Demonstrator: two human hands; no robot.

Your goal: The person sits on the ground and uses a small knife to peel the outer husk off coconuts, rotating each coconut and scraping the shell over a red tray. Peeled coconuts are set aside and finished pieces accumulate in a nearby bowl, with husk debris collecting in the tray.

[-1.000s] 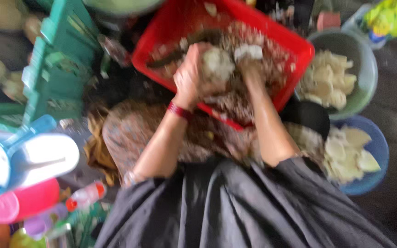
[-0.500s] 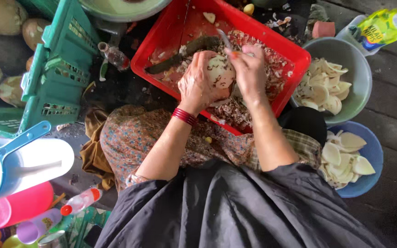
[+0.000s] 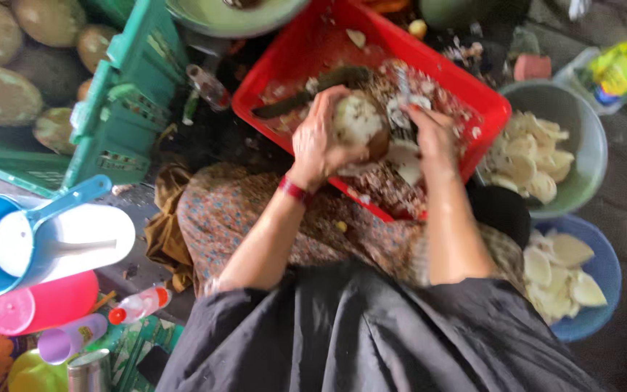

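While the left hand (image 3: 321, 141) curls around a coconut (image 3: 361, 123), gripping it from the nine o'clock side, the nut sits over the middle of a red basket (image 3: 306, 54) littered with brown husk scraps. White flesh shows on the upper face of the coconut, with brown shell along its three o'clock edge. A red band (image 3: 294, 190) circles the left wrist. At three o'clock of the coconut, the right hand (image 3: 433, 138) is closed around a small metal tool (image 3: 403, 83) whose blade points toward twelve o'clock; blur hides how the tool meets the nut. A long dark knife (image 3: 313, 91) lies in the basket at ten o'clock of the coconut.

At three o'clock of the basket stands a grey bowl (image 3: 593, 145) filled with white coconut pieces, and at five o'clock a blue bowl (image 3: 607, 272) holds more of the same. A green crate (image 3: 121, 109) lies at nine o'clock of the basket, with whole brown coconuts (image 3: 1, 94) beyond it toward ten o'clock. At eight o'clock, well apart from the hands, a blue scoop (image 3: 34, 232) rests in a blue tub, with a pink cup (image 3: 41, 301) and a small bottle with a red cap (image 3: 139, 303) just below. A dark apron (image 3: 371, 341) covers the person's lap at six o'clock.
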